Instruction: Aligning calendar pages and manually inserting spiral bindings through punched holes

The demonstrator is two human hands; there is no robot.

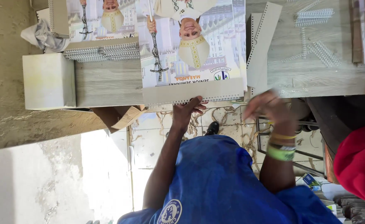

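Step in hand, by my reading: squaring a printed calendar (190,49) at the bench (107,83) edge, centre frame. Left hand (186,110) pinches its wire-bound lower edge; right hand (267,105) hovers open, blurred. Next move likely needs steady alignment. Grey card strips (261,41) just right, wire coils (103,52) upper left crowd it.

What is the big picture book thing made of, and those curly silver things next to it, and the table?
The calendar the left hand grips looks like glossy printed paper on grey card backing, punched along its edge. The wire coils look like thin shiny metal, though coated plastic is possible. The table looks like grey wood-grain laminate, judging by its streaky pattern. The right hand is blurred.
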